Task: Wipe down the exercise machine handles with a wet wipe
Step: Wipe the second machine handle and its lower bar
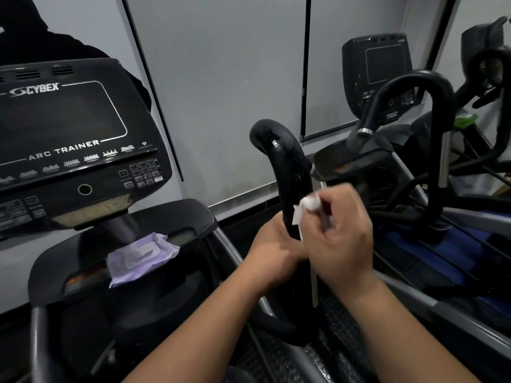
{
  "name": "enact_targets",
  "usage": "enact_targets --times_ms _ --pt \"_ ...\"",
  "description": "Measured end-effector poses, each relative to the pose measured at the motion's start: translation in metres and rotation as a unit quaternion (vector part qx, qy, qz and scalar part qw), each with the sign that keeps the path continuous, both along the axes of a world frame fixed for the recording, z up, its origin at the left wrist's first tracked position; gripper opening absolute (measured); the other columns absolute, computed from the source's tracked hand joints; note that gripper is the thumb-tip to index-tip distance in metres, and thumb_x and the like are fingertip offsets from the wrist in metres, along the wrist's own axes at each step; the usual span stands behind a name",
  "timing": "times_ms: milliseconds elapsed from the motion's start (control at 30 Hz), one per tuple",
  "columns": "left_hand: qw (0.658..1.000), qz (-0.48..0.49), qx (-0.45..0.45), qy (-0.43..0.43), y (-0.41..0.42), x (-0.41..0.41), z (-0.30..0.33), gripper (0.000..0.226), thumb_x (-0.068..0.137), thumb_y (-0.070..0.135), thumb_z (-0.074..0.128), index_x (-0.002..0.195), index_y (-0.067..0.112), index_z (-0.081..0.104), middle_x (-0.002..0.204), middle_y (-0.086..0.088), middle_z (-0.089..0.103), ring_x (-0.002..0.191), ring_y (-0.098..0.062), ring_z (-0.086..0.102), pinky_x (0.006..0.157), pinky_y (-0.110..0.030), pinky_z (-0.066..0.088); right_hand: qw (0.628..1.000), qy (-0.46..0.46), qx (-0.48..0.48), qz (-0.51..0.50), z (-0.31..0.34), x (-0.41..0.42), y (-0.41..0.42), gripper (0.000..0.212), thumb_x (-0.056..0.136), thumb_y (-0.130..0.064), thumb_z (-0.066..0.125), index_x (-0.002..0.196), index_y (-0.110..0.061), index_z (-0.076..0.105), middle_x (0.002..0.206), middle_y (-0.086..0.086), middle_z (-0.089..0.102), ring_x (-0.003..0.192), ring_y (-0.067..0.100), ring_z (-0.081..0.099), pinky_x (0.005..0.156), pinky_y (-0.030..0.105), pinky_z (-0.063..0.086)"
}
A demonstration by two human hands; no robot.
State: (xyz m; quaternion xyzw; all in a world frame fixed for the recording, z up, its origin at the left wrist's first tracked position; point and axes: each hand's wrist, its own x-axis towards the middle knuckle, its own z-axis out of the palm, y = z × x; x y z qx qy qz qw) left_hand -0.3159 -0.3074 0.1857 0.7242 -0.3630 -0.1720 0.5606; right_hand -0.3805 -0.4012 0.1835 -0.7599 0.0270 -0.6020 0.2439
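Observation:
A black curved handle (287, 164) of the exercise machine rises in the middle of the view, its top bending left and glistening wet. My left hand (272, 250) grips the handle's lower shaft from the left. My right hand (338, 233) is closed around a crumpled white wet wipe (308, 204), which it presses against the handle's right side just above my left hand. My right hand is blurred.
The machine's console (69, 139) is at the left, with a purple wet-wipe pack (139, 255) on the tray below it. A second machine with a looped handle (414, 87) stands at the right. A grey wall lies behind.

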Motion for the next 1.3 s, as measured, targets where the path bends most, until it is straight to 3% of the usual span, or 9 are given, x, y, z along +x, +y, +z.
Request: enact_targets --times_ms 100,300,433,533,733,833,967,1167,1300 --pt "1.000 0.016 -0.018 0.001 -0.004 -0.011 -0.005 0.019 0.072 0.015 0.081 0.087 0.017 0.069 0.078 -0.005 0.074 0.072 -0.007 0.062 0.066 -0.040 0.053 1.000 -0.017 0.011 0.001 0.022 0.003 -0.008 0.008 0.093 -0.006 0.060 0.090 0.001 0.063 0.084 0.010 0.058 0.075 0.029 0.056 0.068 0.043 0.047" --pt "0.999 0.028 -0.004 0.025 -0.004 -0.029 -0.017 0.020 0.081 0.014 0.079 0.088 0.025 0.064 0.068 0.015 0.067 0.063 0.007 0.059 0.060 -0.013 0.046 0.999 0.002 0.040 0.037 -0.022 -0.032 -0.003 0.008 0.092 -0.006 0.060 0.090 0.002 0.062 0.086 0.009 0.060 0.077 0.023 0.058 0.069 0.036 0.048" --pt "0.999 0.048 -0.005 0.000 -0.007 -0.044 -0.020 0.020 0.076 0.014 0.082 0.087 0.015 0.066 0.075 -0.006 0.072 0.066 -0.002 0.057 0.062 -0.024 0.046 0.998 -0.012 0.047 0.033 0.001 -0.033 -0.007 0.004 0.095 -0.002 0.061 0.093 0.001 0.063 0.088 0.008 0.061 0.079 0.025 0.059 0.072 0.036 0.048" --pt "0.998 0.064 -0.001 -0.016 -0.007 -0.053 -0.023 0.022 0.073 0.017 0.083 0.088 0.015 0.067 0.084 -0.007 0.074 0.068 -0.003 0.060 0.064 -0.032 0.050 0.998 -0.026 0.043 0.031 0.016 -0.033 -0.007 0.006 0.097 -0.003 0.061 0.094 0.001 0.064 0.090 0.008 0.060 0.080 0.025 0.059 0.074 0.035 0.049" --pt "0.998 0.053 0.018 -0.024 -0.005 -0.068 -0.027 0.009 0.091 0.029 0.072 0.087 0.029 0.064 0.067 0.018 0.067 0.064 0.011 0.059 0.061 -0.008 0.045 0.996 0.003 0.059 0.060 -0.041 -0.066 0.000 0.014 0.096 -0.010 0.054 0.090 0.001 0.061 0.089 0.007 0.059 0.079 0.026 0.060 0.069 0.043 0.049" --pt "0.995 0.082 0.025 -0.042 -0.008 -0.069 -0.033 0.019 0.076 0.027 0.081 0.083 0.023 0.064 0.068 0.012 0.066 0.060 0.006 0.055 0.058 -0.014 0.044 0.996 -0.004 0.069 0.053 -0.020 -0.063 -0.005 0.005 0.095 -0.004 0.061 0.091 0.000 0.061 0.089 0.008 0.059 0.080 0.026 0.058 0.072 0.037 0.048" --pt "0.994 0.098 0.026 -0.044 -0.011 -0.072 -0.039 0.021 0.075 0.017 0.081 0.081 0.015 0.061 0.065 0.009 0.061 0.057 0.002 0.049 0.054 -0.017 0.040 0.987 0.006 0.137 0.084 0.001 -0.057 -0.009 0.004 0.096 -0.007 0.060 0.093 -0.009 0.062 0.090 0.004 0.062 0.085 0.020 0.060 0.077 0.026 0.047" --pt "0.997 0.063 -0.020 0.031 -0.009 -0.074 -0.040 0.016 0.078 0.015 0.077 0.092 0.019 0.070 0.078 0.003 0.071 0.075 -0.006 0.063 0.070 -0.027 0.049 0.937 0.096 0.292 0.167 -0.047 -0.073 -0.009 0.017 0.092 -0.013 0.053 0.082 -0.026 0.056 0.073 -0.004 0.058 0.068 0.014 0.054 0.065 0.034 0.046" --pt "0.995 0.092 -0.027 0.036 -0.014 -0.067 -0.043 0.025 0.072 0.006 0.079 0.080 0.023 0.062 0.070 0.010 0.063 0.068 -0.009 0.056 0.066 -0.030 0.045 0.932 0.034 0.309 0.184 0.003 -0.056 -0.013 0.023 0.095 -0.008 0.060 0.089 -0.030 0.057 0.078 -0.014 0.062 0.072 0.002 0.058 0.070 0.023 0.051"
